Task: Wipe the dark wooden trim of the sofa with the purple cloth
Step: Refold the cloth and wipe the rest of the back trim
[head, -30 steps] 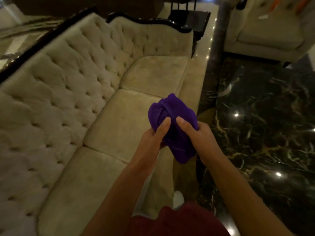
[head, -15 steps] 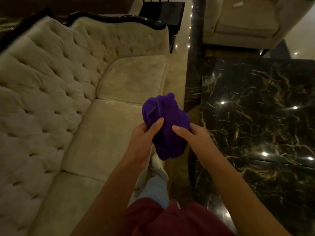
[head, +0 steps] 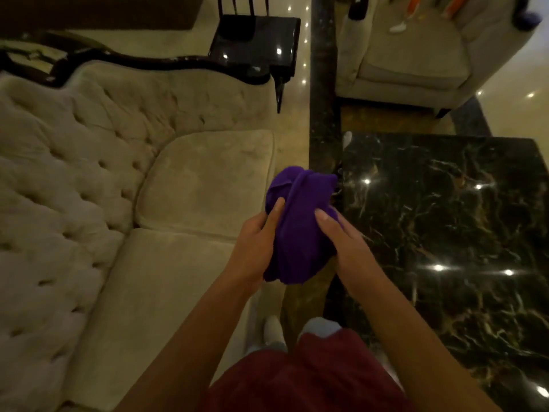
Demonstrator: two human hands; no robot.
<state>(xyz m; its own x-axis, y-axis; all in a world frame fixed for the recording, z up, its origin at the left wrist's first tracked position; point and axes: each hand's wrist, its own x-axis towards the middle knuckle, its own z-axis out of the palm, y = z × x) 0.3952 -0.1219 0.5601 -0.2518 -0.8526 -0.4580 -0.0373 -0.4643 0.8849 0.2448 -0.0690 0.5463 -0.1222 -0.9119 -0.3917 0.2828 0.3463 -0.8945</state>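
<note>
Both hands on the purple cloth (head: pixel 300 230), bunched into a wad at chest height, over the gap btwn sofa seat and marble table (head: pixel 445 233). Left hand (head: pixel 255 248) wraps the left side, thumb laid up along a fold. Right hand (head: pixel 347 248) cups the right/under side, thumb pressing the front. So both are clenched on the cloth, neither free. Looks like the wad is being shaped into a pad w/ a smooth face out, prob so it wipes w/o loose ends dragging. That's my read, not certain.

Cloth isn't touching any furniture. Dark wooden trim (head: pixel 166 62) runs along the top of the tufted backrest (head: pixel 89 162) and curls down at the far arm, well apart from the hands. A small black side table (head: pixel 258 40) stands just beyond that end.

Wiping not yet begun, imo. Next needs one hand to take the pad and a reach or step fwd to the trim. Trim is curved, so the pad must follow the contour.
</note>
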